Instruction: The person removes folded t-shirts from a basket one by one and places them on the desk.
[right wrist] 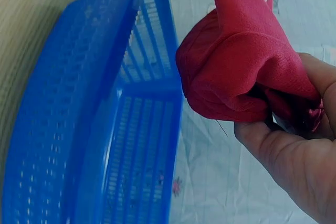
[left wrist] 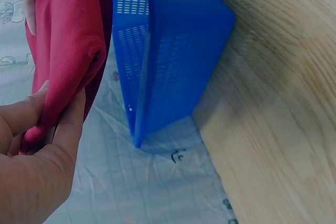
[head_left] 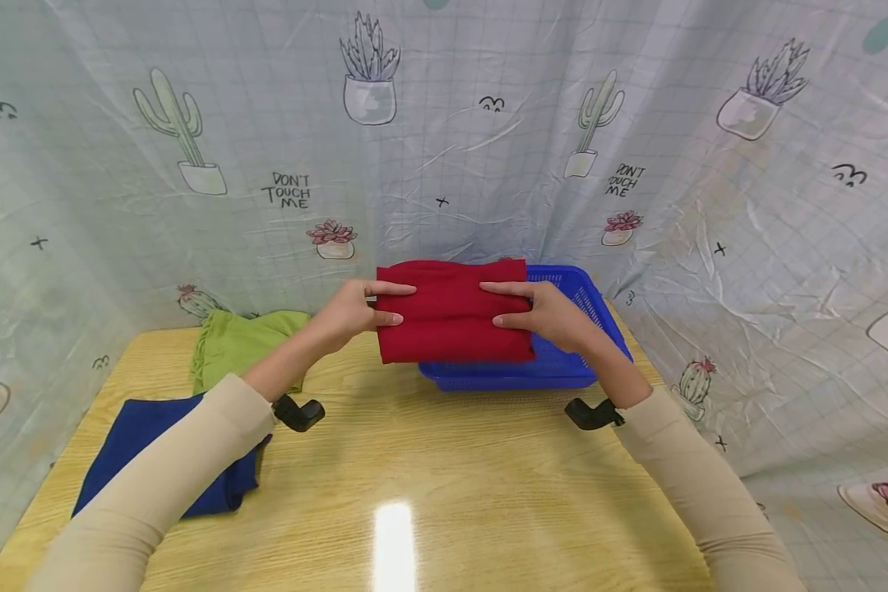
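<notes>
A folded red cloth (head_left: 451, 316) is held up between both hands, overlapping the left part of a blue plastic basket (head_left: 518, 380) in the head view. My left hand (head_left: 355, 314) grips its left end, thumb on one face and fingers on the other, as the left wrist view shows at the folded edge (left wrist: 79, 61). At the opposite end my right hand (head_left: 551, 316) pinches the cloth; loose folds (right wrist: 236, 77) bulge beside the thumb in the right wrist view. The basket has slotted sides, and its right part shows a bare floor.
On the left of the wooden table (head_left: 444, 460) lies a green cloth (head_left: 244, 345) with a fringed edge. Nearer, a dark blue folded cloth (head_left: 141, 436) is partly hidden by the left sleeve. A curtain (head_left: 444, 148) printed with cactus pots hangs behind and beside the table.
</notes>
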Tool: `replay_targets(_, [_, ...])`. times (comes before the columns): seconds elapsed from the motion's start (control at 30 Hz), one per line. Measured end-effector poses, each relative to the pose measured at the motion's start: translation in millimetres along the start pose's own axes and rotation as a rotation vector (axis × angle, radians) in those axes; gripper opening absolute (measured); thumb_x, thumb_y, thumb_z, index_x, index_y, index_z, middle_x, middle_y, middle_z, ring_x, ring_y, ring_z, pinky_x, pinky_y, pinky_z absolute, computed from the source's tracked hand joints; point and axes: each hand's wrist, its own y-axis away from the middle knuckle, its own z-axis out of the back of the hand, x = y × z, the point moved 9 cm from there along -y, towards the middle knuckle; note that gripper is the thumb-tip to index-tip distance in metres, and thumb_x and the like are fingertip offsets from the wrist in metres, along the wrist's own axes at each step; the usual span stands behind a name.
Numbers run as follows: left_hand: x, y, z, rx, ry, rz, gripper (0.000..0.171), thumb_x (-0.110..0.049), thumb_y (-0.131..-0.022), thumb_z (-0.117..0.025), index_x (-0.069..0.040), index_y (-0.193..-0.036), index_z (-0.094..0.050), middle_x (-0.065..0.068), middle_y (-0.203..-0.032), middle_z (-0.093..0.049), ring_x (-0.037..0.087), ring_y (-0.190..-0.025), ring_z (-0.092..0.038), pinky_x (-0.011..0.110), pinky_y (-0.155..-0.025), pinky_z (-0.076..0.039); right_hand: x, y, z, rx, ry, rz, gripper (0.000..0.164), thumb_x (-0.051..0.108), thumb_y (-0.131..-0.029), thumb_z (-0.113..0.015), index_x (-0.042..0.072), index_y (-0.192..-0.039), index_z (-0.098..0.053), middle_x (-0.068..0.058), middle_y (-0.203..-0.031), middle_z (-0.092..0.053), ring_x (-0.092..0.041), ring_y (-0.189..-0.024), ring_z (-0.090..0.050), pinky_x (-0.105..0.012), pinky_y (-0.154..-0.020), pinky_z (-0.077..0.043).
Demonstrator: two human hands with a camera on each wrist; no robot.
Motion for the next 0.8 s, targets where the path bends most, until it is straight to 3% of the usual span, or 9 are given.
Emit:
replay_targets(0.27, [7.6,23.6,20.3,-0.007,-0.043,0.013,0.053,0.001,-0.09,-0.075,-0.017,-0.139,-0.066,0.01,-0.153,-0.045,0.024,-0.112,-0.06,0.024,-0.075,-0.056,9.8,-6.4,-25.9,0.016,-0.014,0.022,0.056,0.015,-0.092,-0.077,0.026,-0.145,-0.06,-0.006,-0.132,-0.06,-0.019,-0.097,-0.058,-0.024,-0.068,-0.047])
replay_targets(0.5, [13.1,42.2,36.7,-0.004,-0.079,0.008,0.053,-0.001,-0.091,-0.075,-0.014,-0.14,-0.064,0.014,-0.15,-0.047,0.023,-0.103,-0.062,0.023,-0.074,-0.055,17.7,-11.5,-48.4,0.033,-0.03,0.036,0.057,0.015,-0.093,-0.077,0.026,-0.145,-0.059,-0.008,-0.113,-0.064,-0.019,-0.071,-0.059,-0.027,-0.062,-0.044])
replay_targets(0.6, [14.0,50.4,43.9,-0.005,-0.093,0.017,0.053,-0.002,-0.091,-0.075,-0.014,-0.142,-0.063,0.016,-0.152,-0.045,0.02,-0.096,-0.061,0.022,-0.069,-0.052,20.9,-15.6,-58.7,0.037,-0.019,0.041,0.057,0.016,-0.093,-0.076,0.027,-0.146,-0.058,-0.007,-0.115,-0.065,-0.019,-0.071,-0.062,-0.028,-0.063,-0.046])
replay_targets(0.8, [28.3,64.0,65.4,-0.04,-0.163,0.048,0.054,-0.005,-0.092,-0.075,-0.016,-0.143,-0.062,0.017,-0.156,-0.041,0.025,-0.1,-0.053,0.025,-0.062,-0.043,33.5,-27.2,-83.0,0.003,0.15,0.08,0.056,0.021,-0.093,-0.077,0.029,-0.145,-0.059,-0.004,-0.115,-0.067,-0.018,-0.086,-0.057,-0.03,-0.069,-0.043])
